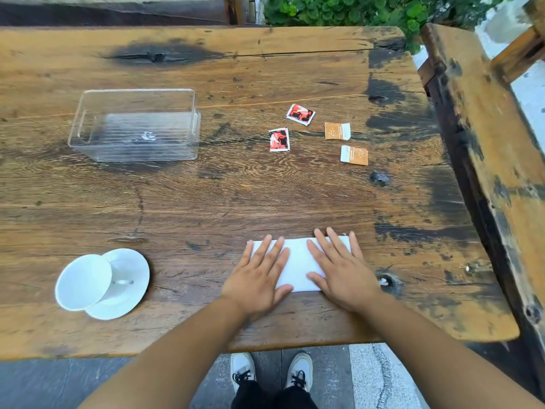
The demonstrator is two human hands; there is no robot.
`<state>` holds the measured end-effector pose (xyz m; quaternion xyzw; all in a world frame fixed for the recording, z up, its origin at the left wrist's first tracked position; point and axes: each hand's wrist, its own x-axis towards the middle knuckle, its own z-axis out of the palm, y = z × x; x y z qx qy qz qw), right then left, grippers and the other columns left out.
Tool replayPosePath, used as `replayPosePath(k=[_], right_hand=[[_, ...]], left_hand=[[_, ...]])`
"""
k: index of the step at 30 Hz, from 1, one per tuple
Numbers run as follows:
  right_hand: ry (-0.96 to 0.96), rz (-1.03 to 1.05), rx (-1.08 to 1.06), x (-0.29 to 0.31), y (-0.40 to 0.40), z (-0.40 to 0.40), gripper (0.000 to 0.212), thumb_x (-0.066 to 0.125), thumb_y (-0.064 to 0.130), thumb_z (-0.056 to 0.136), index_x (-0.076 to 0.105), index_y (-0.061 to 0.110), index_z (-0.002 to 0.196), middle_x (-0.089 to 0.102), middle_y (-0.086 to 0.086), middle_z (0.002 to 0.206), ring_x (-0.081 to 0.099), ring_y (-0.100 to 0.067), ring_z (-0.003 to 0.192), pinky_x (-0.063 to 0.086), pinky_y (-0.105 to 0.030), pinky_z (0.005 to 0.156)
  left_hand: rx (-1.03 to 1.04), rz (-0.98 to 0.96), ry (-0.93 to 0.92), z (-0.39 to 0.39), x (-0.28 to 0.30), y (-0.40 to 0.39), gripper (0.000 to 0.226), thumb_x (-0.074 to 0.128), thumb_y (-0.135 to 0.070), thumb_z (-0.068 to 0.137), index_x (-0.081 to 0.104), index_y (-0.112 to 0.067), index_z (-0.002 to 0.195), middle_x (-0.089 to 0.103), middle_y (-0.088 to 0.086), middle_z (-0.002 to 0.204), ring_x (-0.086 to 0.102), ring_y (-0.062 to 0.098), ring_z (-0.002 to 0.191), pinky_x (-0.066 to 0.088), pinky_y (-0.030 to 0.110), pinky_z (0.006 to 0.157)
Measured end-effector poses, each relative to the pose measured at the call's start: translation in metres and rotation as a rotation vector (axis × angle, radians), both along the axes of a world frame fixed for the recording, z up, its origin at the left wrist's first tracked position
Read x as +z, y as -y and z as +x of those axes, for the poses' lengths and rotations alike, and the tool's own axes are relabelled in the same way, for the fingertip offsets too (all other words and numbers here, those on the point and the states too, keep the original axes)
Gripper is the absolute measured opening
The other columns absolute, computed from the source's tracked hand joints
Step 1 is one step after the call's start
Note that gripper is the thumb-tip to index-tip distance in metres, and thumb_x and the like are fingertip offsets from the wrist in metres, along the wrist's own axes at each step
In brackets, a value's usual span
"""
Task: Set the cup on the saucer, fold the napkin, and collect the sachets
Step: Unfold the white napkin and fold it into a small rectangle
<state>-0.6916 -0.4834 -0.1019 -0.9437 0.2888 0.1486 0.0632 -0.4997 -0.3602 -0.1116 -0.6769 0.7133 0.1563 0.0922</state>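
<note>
**Napkin fold in progress, sachets still waiting**

So this looks like the middle step. Both hands are lying flat, fingers spread, pressing down on the white napkin (298,262) near the front edge of the wooden counter (206,190). The left hand (259,274) is covering its left part, the right hand (342,271) its right part. Neither one is gripping anything, they're just palm-down and released. The napkin is already showing as a long rectangle, so I'm guessing a crease is being flattened.

The cup (84,281) is sitting on the saucer (129,278) over at the front left, so that part seems done, though the cup looks off-centre, hanging over the saucer's left rim.

Four sachets are lying loose further back on the right: two red ones (300,114) (279,139) and two orange ones (337,131) (354,155), close together but not touching. The clear plastic bin (135,125) is standing well to their left, looking empty.

Next move, I reckon: either one more fold or lifting off and reaching for the sachets. They're thin and flat, so pinching them off the wood could be fiddly.
</note>
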Motion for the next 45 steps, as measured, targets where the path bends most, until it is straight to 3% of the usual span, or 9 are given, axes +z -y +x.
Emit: replayPosePath(k=[5,10,16,20,24,30,35,38,45], right_hand=[[-0.073,-0.048,0.039,0.008,0.029,0.004,0.076,0.004,0.066,0.088,0.011,0.022,0.15,0.007,-0.003,0.16,-0.002,-0.026,0.146,-0.011,-0.061,0.112],[0.03,-0.064,-0.147,0.014,-0.006,0.014,0.073,0.02,0.056,0.091,0.034,0.007,0.143,0.032,-0.014,0.153,0.024,-0.03,0.142,0.011,-0.064,0.111],[-0.021,0.002,0.079,-0.001,0.026,0.012,0.073,0.002,0.06,0.091,0.012,0.02,0.15,0.006,0.001,0.16,-0.016,-0.019,0.142,-0.015,-0.058,0.112],[-0.056,-0.059,0.256,0.01,0.057,0.029,0.063,0.017,0.056,0.095,0.011,0.026,0.15,0.001,0.004,0.16,-0.01,-0.029,0.145,-0.012,-0.061,0.112],[0.178,-0.146,0.176,0.039,0.026,0.041,0.05,0.061,0.03,0.084,0.053,0.012,0.131,0.043,-0.011,0.147,0.036,-0.033,0.137,0.021,-0.063,0.11],[0.138,0.078,0.406,0.024,-0.043,-0.02,0.07,0.037,0.066,0.088,0.048,0.015,0.135,0.041,-0.007,0.148,0.03,-0.028,0.14,0.016,-0.056,0.114],[-0.036,0.075,0.422,0.018,-0.035,-0.023,0.109,0.027,0.088,0.068,0.038,0.009,0.142,0.029,-0.015,0.153,0.021,-0.036,0.142,0.02,-0.065,0.11],[-0.061,0.079,0.436,0.017,-0.039,-0.029,0.11,0.034,0.087,0.064,0.038,0.01,0.141,0.032,-0.013,0.152,0.025,-0.032,0.141,0.021,-0.064,0.108],[0.206,0.029,0.458,0.003,-0.089,-0.072,0.055,0.07,0.033,0.079,0.05,0.024,0.129,0.048,0.001,0.144,0.041,-0.021,0.135,0.019,-0.051,0.11]], left_hand=[[0.198,0.016,-0.046,-0.021,0.0,-0.003,0.076,-0.002,-0.066,0.089,-0.02,-0.016,0.143,-0.025,0.004,0.153,-0.035,0.024,0.137,-0.023,0.047,0.111],[0.415,0.068,-0.065,-0.04,0.002,-0.011,0.078,-0.007,-0.066,0.085,-0.024,-0.015,0.141,-0.033,0.004,0.15,-0.041,0.024,0.133,-0.026,0.047,0.109],[0.481,0.142,-0.1,-0.057,0.014,-0.035,0.08,0.0,-0.064,0.088,-0.022,-0.012,0.144,-0.03,0.009,0.152,-0.032,0.026,0.138,-0.013,0.043,0.114],[0.422,0.211,-0.105,-0.064,0.03,-0.052,0.08,0.013,-0.062,0.091,-0.007,-0.01,0.149,-0.019,0.013,0.157,-0.013,0.029,0.145,0.006,0.045,0.116],[0.359,0.267,-0.062,-0.074,0.044,-0.059,0.076,0.018,-0.06,0.093,0.005,-0.012,0.149,-0.007,0.016,0.159,0.007,0.035,0.143,0.017,0.05,0.111],[0.2,-0.029,-0.037,-0.043,0.051,-0.06,0.054,0.036,-0.057,0.085,0.055,-0.024,0.123,0.057,0.004,0.134,0.054,0.027,0.117,0.048,0.042,0.089],[-0.154,0.023,-0.037,0.017,0.031,-0.029,0.07,0.019,-0.058,0.094,0.014,-0.016,0.15,0.005,0.006,0.159,-0.003,0.026,0.146,-0.006,0.051,0.117],[-0.217,0.107,-0.042,0.023,0.022,-0.032,0.077,0.012,-0.064,0.092,-0.001,-0.016,0.15,-0.007,0.006,0.16,-0.018,0.021,0.144,-0.014,0.046,0.116],[-0.33,0.125,-0.072,-0.01,0.019,-0.099,0.103,0.015,-0.082,0.08,-0.009,-0.01,0.148,-0.019,0.011,0.156,-0.027,0.026,0.141,-0.017,0.054,0.112]])
